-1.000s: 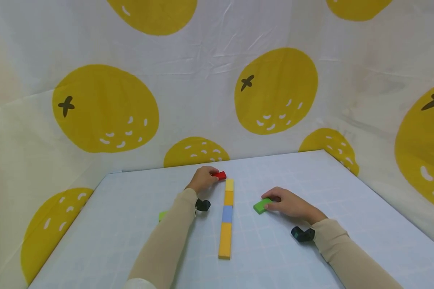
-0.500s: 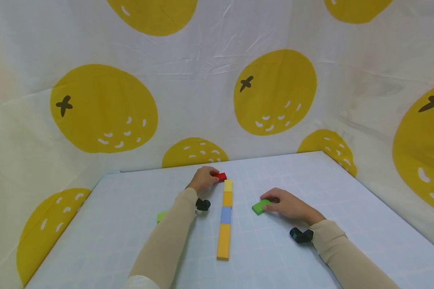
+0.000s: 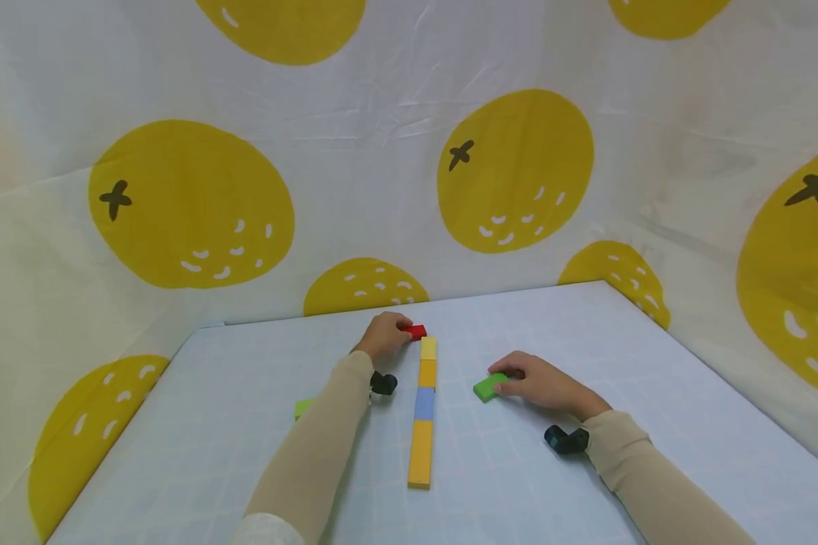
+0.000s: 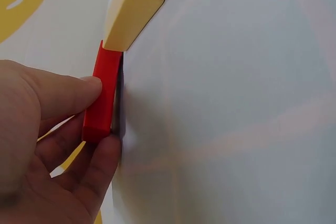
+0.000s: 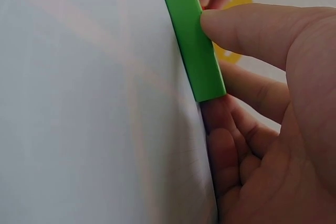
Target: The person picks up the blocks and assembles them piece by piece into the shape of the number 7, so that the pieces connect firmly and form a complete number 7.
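At the far end of a straight row of blocks, my left hand (image 3: 384, 335) pinches a red block (image 4: 103, 92) between thumb and fingers. In the left wrist view the red block's end meets the pale yellow block (image 4: 126, 22). Toward me the row goes on with an orange block (image 3: 427, 372), a blue block (image 3: 425, 403) and a longer orange block (image 3: 419, 454). Right of the row, my right hand (image 3: 540, 383) pinches a green block (image 5: 194, 40), low at the tabletop. Its other fingers are curled against the table.
A light green block (image 3: 303, 407) lies left of the row, partly hidden behind the left forearm. The table (image 3: 232, 424) has a pale checked cover. Behind it hangs a white curtain (image 3: 368, 182) printed with yellow fruit. A dark camera (image 3: 566, 440) sits on the right wrist.
The whole scene shifts slightly to the left with the head view. Both hands keep their holds on the red and green blocks, with no clear movement.
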The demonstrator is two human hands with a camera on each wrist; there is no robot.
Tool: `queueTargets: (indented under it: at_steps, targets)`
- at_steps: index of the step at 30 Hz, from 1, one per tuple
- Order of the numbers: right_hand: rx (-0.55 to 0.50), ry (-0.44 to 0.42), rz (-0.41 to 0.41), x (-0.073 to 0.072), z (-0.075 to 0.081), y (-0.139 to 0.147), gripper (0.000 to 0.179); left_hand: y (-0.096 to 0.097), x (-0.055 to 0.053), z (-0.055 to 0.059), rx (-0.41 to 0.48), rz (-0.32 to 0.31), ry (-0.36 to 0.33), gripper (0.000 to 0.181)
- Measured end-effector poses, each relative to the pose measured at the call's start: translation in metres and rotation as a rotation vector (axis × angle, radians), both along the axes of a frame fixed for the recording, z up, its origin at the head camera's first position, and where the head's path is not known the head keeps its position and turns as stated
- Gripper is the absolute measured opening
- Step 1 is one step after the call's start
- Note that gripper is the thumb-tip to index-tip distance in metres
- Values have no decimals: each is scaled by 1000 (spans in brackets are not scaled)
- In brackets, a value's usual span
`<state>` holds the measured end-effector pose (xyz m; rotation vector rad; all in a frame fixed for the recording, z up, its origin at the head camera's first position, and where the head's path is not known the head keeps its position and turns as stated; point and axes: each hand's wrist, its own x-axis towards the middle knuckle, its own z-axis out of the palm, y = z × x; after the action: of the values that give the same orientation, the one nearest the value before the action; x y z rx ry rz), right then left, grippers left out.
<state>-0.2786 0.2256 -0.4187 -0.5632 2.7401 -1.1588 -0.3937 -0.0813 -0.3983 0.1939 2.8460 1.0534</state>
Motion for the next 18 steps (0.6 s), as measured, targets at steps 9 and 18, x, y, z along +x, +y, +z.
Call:
queueTargets:
  at_steps: [9, 18]
  targets:
    - [11, 6, 0, -1, 1, 1, 39, 4, -1, 4, -14, -19, 5, 31]
    - [15, -9, -13, 0, 2, -2, 39, 8, 0, -3, -66, -26, 41, 30]
